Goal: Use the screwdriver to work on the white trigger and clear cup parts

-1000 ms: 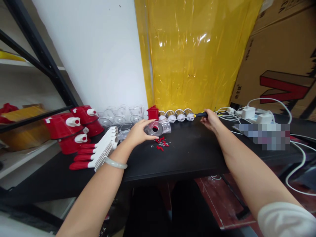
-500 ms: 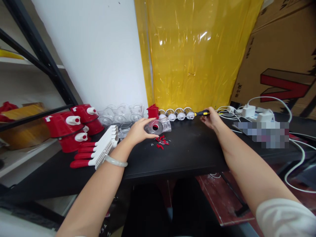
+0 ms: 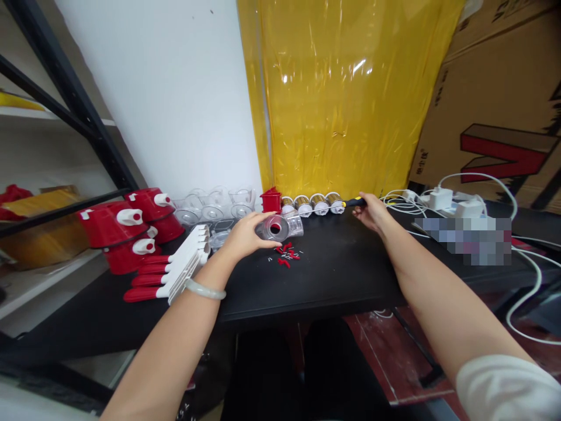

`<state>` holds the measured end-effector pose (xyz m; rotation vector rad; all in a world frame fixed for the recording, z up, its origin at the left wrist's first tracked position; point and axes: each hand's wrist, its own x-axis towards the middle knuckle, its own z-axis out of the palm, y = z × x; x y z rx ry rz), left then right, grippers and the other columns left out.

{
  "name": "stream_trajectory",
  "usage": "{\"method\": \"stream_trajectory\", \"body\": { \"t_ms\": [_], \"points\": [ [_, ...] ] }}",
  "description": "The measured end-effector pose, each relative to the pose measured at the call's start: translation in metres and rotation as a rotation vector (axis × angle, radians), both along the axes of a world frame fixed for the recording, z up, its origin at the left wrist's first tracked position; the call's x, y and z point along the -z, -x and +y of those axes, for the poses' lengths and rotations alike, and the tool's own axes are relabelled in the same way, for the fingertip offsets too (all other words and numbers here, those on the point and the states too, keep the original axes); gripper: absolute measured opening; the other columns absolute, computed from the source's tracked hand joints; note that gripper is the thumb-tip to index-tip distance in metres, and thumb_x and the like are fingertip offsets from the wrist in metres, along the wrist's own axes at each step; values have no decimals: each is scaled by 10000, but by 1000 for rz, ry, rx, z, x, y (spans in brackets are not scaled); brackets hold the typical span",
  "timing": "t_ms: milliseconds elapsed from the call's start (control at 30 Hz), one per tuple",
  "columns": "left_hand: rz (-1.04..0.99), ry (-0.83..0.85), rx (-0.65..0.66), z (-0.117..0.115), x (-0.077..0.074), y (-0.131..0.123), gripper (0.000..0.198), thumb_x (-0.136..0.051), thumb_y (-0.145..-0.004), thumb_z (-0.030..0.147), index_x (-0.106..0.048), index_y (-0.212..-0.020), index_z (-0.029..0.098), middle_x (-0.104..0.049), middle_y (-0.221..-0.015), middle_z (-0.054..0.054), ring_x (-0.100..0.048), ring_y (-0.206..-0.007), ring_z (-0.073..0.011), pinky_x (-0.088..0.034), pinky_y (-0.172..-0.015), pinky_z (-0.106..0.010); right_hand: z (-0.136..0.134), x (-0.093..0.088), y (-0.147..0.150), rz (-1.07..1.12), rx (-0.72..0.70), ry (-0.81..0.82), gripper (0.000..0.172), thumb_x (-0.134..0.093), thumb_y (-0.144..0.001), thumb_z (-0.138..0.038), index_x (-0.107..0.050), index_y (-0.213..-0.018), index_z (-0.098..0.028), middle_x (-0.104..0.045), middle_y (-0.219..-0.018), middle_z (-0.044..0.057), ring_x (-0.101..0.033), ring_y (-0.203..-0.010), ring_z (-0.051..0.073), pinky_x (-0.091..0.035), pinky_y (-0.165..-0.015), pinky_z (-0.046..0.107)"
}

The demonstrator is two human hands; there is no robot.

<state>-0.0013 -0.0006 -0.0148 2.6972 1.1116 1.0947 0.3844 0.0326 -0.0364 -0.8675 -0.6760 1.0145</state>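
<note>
My left hand [image 3: 249,235] is closed around a clear plastic housing [image 3: 279,229] with a round opening, through which something red shows. It is held just above the black table. My right hand [image 3: 371,213] grips a screwdriver [image 3: 352,202] by its black and yellow handle. Its long thin shaft points left toward the housing; where the tip ends I cannot make out. Small red parts [image 3: 284,263] and screws [image 3: 287,255] lie loose on the table below the housing. A red plastic piece [image 3: 271,200] stands right behind it.
White-rimmed cylinders [image 3: 318,204] with gold-coloured insides line the back. Clear plastic containers [image 3: 213,204], white parts with red handles [image 3: 149,279] and red housings [image 3: 111,225] stand left. Chargers with white cables [image 3: 440,199] lie right, before a cardboard box [image 3: 495,93].
My right hand and the screwdriver have shifted slightly left. My left hand holds the clear housing in nearly the same place.
</note>
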Motion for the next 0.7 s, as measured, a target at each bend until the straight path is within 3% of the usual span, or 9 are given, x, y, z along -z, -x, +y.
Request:
{"method": "stream_trajectory", "body": {
  "t_ms": [100,167,267,367,500,600,700],
  "points": [
    [6,-8,9,1,1,0,813,-937,-613,469,-658,-1349,263,-694,-1192,-102,-651,-1129,-310,-504,-1020,-493,0,-2,-1,56,-30,-39,244,-670,-851,-315,-455,-771,-231,-542,-608,-48,-492,-470,91,-479,-478,217],
    [1,4,14,1,2,0,820,-931,-620,480,-651,-1360,264,-693,-1191,-101,-661,-1107,-304,-511,-1012,-489,0,-2,-3,52,-28,-33,258,-630,-884,-405,-474,-769,-234,-540,-592,-36,-505,-471,109,-476,-466,234],
    [-5,10,15,1,2,0,818,-928,-627,480,-649,-1364,260,-692,-1190,-100,-666,-1096,-299,-513,-1009,-483,2,1,-4,-47,18,-18,353,-599,-904,-560,-505,-775,-245,-417,-474,-72,-355,-370,93,-409,-408,225],
    [-1,-5,2,1,2,0,816,-937,-613,472,-659,-1350,259,-693,-1184,-100,-651,-1127,-310,-504,-1019,-486,1,3,-4,-92,30,-50,290,-659,-891,-472,-520,-773,-247,-294,-417,-110,-234,-345,71,-367,-400,197],
    [2,22,-7,0,2,0,831,-934,-616,477,-651,-1364,253,-687,-1155,-98,-667,-1067,-298,-519,-987,-479,-3,-2,-4,47,-27,-57,217,-618,-883,-346,-500,-744,-229,-471,-512,-63,-380,-396,77,-428,-442,210],
    [4,15,0,-1,1,-1,819,-933,-621,469,-654,-1360,252,-683,-1152,-99,-666,-1064,-296,-519,-985,-476,-5,-4,-5,76,-50,-58,255,-546,-918,-433,-520,-765,-231,-538,-563,-30,-464,-432,106,-453,-444,239],
    [0,11,1,-2,0,-1,813,-938,-613,468,-662,-1347,255,-684,-1162,-100,-657,-1093,-303,-509,-1000,-478,-2,-2,-6,-9,1,-16,394,-553,-908,-605,-522,-762,-240,-388,-446,-71,-343,-360,93,-406,-405,225]
  ]
}}
